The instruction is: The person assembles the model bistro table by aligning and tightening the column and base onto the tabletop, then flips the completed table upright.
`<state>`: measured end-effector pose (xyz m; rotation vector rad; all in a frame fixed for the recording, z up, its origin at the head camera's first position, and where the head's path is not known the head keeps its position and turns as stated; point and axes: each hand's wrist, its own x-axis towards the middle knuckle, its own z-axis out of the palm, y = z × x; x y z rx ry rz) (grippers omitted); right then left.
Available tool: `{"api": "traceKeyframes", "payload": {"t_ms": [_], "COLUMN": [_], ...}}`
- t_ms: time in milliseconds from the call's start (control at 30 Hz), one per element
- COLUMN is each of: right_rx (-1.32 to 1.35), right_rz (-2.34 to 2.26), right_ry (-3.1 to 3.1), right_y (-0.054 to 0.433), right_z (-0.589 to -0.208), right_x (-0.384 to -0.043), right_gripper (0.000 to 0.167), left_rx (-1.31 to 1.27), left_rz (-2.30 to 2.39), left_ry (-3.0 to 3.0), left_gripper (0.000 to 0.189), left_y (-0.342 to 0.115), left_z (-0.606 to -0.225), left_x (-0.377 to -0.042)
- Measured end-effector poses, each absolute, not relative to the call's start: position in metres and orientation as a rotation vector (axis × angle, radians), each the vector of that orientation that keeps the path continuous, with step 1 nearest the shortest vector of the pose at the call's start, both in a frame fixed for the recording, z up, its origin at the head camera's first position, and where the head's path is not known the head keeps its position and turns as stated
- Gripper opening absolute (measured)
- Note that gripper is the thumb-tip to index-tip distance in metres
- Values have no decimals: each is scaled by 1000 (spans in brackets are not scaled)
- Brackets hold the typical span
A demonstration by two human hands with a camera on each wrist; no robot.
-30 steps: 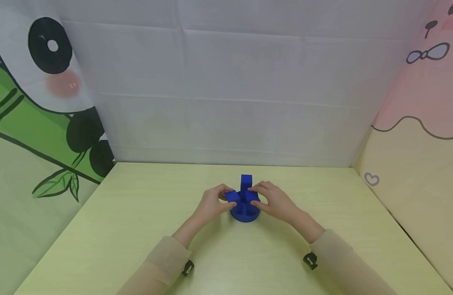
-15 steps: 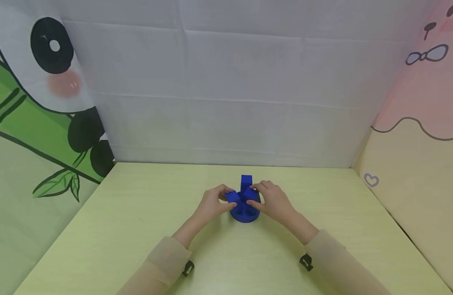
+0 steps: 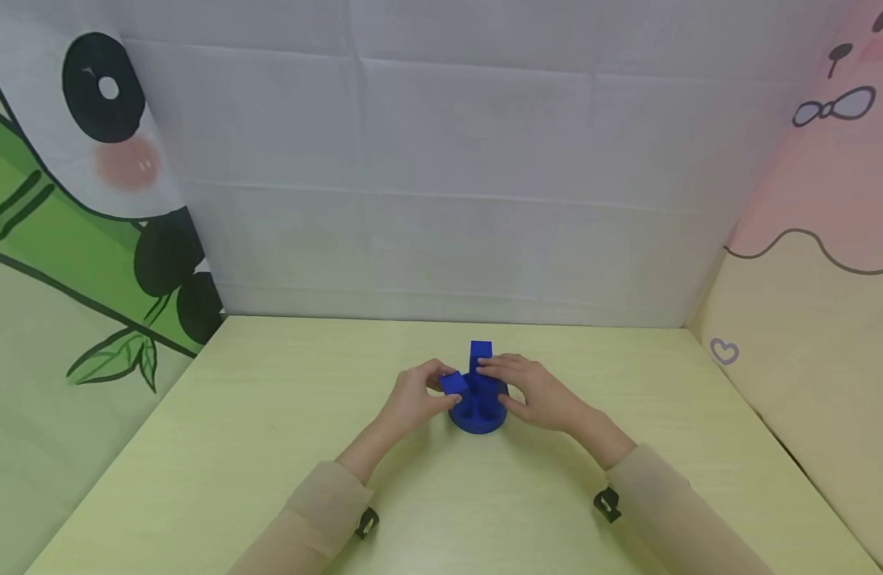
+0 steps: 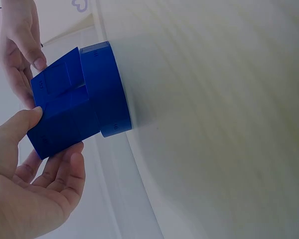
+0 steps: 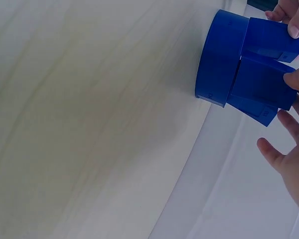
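Observation:
A round blue base (image 3: 477, 426) sits on the table, with several blue rectangular blocks rising out of it. My left hand (image 3: 413, 395) pinches the left block (image 3: 453, 383) between thumb and fingers; this block leans outward. On the other side, my right hand (image 3: 540, 393) holds the right block (image 5: 264, 82), thumb on its near face and fingers over its top and far side, covering much of it in the head view. A taller-looking back block (image 3: 481, 350) stands upright behind them, close to the right fingertips. Hollow compartments show at the front of the base.
The pale yellow table (image 3: 269, 447) extends around the base. A white sheet (image 3: 441, 160) hangs behind its far edge, and printed cartoon panels stand on the left and right. Both wrists carry small black straps.
The right hand first shifts inward with the right block tilting toward the middle, then moves back outward, its fingers stretching over the block. The left hand and its block stay put.

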<state>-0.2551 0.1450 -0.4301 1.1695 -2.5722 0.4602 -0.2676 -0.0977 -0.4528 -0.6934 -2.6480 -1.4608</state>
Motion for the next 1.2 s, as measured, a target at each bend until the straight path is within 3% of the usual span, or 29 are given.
{"api": "traceKeyframes", "payload": {"t_ms": [233, 800, 1200], "right_rx": [1179, 739, 484], "right_rz": [425, 361, 381], "right_ry": [-2581, -2664, -2726], "right_y": [145, 137, 134], "right_z": [-433, -435, -438], "right_x": [-258, -258, -257], "right_gripper": [44, 42, 52], "left_rx": [-706, -698, -662], "left_rz": [-1444, -1465, -1460], "left_ry": [-2644, -2655, -2671], "left_gripper": [35, 35, 36], "left_y": [-99, -98, -96], "left_z": [-452, -451, -452], "left_x": [-268, -267, -268]}}
